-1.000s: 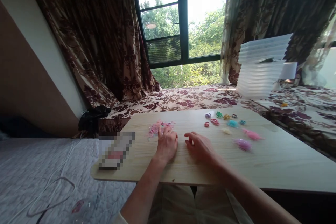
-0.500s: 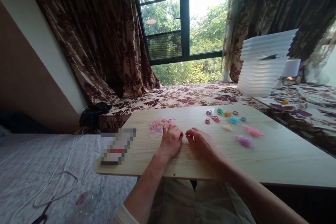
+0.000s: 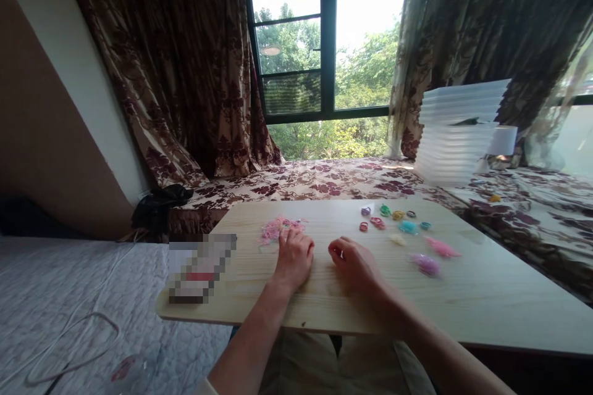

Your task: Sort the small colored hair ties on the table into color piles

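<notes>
My left hand (image 3: 293,257) lies palm down on the light wooden table (image 3: 486,296), fingers flat, its fingertips at the near edge of a loose pile of small pink elastic bands (image 3: 278,227). My right hand (image 3: 354,262) rests just to its right with fingers curled in and thumb against them; whether it holds anything is hidden. Farther right lie small sorted heaps of bands: red (image 3: 378,221), green (image 3: 385,210), yellow (image 3: 398,215), teal (image 3: 409,226), pink (image 3: 442,247) and purple (image 3: 427,265).
A blurred rectangular item (image 3: 201,266) lies at the table's left end. A stack of translucent plastic trays (image 3: 458,134) stands on the patterned window seat behind. A black bag (image 3: 155,208) sits at left, a white cable (image 3: 69,333) on the quilted bed.
The view has shifted slightly. Both hands stay in nearly the same spot by the pink pile; the right fingers have curled in a little more.
</notes>
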Tool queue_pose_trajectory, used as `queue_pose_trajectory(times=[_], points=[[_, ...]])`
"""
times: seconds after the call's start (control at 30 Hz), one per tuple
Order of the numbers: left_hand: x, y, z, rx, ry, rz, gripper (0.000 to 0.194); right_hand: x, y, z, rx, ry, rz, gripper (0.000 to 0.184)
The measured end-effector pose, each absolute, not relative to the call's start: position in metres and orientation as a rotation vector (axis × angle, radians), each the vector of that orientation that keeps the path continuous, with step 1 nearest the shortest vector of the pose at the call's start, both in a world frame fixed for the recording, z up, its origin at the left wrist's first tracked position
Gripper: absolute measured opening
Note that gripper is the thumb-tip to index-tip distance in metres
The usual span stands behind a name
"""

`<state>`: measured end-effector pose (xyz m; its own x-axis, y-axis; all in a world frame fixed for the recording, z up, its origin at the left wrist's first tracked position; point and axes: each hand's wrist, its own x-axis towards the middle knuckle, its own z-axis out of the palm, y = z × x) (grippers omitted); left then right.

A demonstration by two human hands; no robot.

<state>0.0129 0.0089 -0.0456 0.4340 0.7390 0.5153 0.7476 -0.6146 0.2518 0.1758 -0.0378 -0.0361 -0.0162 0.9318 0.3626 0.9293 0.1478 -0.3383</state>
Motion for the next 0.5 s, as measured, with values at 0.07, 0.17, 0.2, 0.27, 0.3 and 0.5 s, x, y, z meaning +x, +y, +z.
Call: queue_pose_trajectory(times=[0.07, 0.17, 0.2, 0.27, 0.3, 0.5], points=[[0.013, 0.009, -0.047, -2.652, -1.381, -0.956, 0.017, 0.182, -0.044, -0.025, -1.765, -1.933, 0.007, 0.025], [0.013, 0.01, -0.048, -2.657, -1.388, -0.975, 0.018, 0.208, -0.06, -0.007, -1.773, -1.923, -0.016, 0.022], [0.013, 0.01, -0.048, -2.655, -1.388, -0.976, 0.018, 0.22, -0.067, -0.002, -1.795, -1.907, -0.035, 0.022], [0.012, 0.011, -0.049, -2.648, -1.387, -0.975, 0.018, 0.25, -0.082, 0.005, -1.884, -1.822, -0.079, 0.022], [0.012, 0.011, -0.049, -2.643, -1.39, -0.974, 0.018, 0.266, -0.088, 0.007, -1.95, -1.763, -0.096, 0.024], [0.012, 0.012, -0.05, -2.642, -1.403, -0.963, 0.018, 0.337, -0.111, 0.001, -2.221, -1.596, -0.121, 0.022]])
